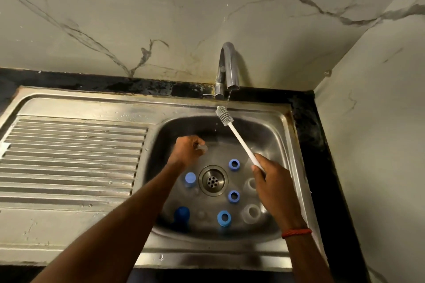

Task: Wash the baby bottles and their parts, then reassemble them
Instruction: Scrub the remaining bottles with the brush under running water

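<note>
My right hand (268, 176) grips the white handle of a bottle brush (239, 138), whose grey bristle head sits under a thin trickle from the tap (227, 66). My left hand (187, 150) is curled round a small clear part (202, 146), perhaps a teat, above the sink basin (285, 135). On the basin floor lie three blue collar rings (234, 164), a light blue cap (190, 178), a dark blue cap (181, 215) and clear bottles (251, 213), set around the drain (213, 180).
A ribbed steel draining board (71, 156) lies to the left of the basin. Marble-patterned wall panels rise behind and on the right. A black counter edge (322, 145) borders the sink at the right.
</note>
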A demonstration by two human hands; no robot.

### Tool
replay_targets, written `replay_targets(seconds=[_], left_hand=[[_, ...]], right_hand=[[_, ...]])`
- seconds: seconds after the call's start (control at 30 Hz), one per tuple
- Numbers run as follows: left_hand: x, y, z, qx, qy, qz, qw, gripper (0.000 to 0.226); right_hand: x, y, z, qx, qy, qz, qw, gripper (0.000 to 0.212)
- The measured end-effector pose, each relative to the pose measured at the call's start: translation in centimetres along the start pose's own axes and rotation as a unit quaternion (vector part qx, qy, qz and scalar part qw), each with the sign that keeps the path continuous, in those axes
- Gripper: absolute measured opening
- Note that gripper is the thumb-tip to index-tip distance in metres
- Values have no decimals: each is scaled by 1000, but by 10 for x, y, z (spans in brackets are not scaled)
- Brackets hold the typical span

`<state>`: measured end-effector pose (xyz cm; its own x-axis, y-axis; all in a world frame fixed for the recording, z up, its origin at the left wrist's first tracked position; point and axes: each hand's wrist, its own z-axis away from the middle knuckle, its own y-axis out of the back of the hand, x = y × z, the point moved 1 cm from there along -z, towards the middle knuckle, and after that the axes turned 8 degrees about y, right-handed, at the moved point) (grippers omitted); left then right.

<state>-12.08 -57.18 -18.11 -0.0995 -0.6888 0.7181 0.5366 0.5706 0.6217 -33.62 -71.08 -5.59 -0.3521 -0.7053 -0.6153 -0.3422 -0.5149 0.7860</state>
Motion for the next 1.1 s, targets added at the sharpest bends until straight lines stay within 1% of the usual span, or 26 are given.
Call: replay_targets(seconds=[0.07, 0.17, 0.27, 0.33, 0.5, 0.6, 0.67, 0.73, 0.8, 0.87, 0.97, 1.03, 1.1], left_hand=[[-9, -9, -9, -23, -4, -68, 997, 20], [-21, -26, -24, -52, -24, -175, 983, 28], [-29, -39, -37, -71, -26, -246, 966, 34], [-30, -45, -42, -79, -35, -273, 958, 34], [-37, -52, -57, -67, -61, -303, 949, 22], [-42, -56, -66, -71, -86, -340, 934, 13], [-39, -57, -67, -77, -81, -364, 925, 11], [-32, -56, -65, -78, -71, -389, 915, 18], [-24, -57, -62, -76, -76, -408, 907, 36], [-15, -62, -61, -89, -95, -382, 915, 47], [-2, -77, -56, -154, -140, -323, 923, 50], [4, -87, -52, -182, -172, -317, 915, 49], [9, -99, -48, -182, -202, -342, 899, 48]], right_hand=[[3, -2, 0, 0, 1, -11, 1000, 32], [11, -7, 1, -4, -2, -11, 1000, 33], [20, -12, 0, -5, -7, -12, 1000, 35], [24, -14, 0, -2, -5, -11, 1000, 35], [30, -19, 1, 5, 2, -10, 1000, 35], [35, -21, -1, 9, 1, -11, 1000, 35], [37, -22, -2, 6, -1, -12, 1000, 36], [37, -23, -3, 3, -1, -15, 1000, 36], [35, -23, -3, 5, 2, -15, 1000, 36], [34, -22, -4, 8, 3, -10, 1000, 36], [34, -19, -5, 18, -4, -14, 1000, 36], [35, -17, -6, 25, -9, -21, 999, 35], [37, -15, -6, 28, -9, -26, 999, 34]])
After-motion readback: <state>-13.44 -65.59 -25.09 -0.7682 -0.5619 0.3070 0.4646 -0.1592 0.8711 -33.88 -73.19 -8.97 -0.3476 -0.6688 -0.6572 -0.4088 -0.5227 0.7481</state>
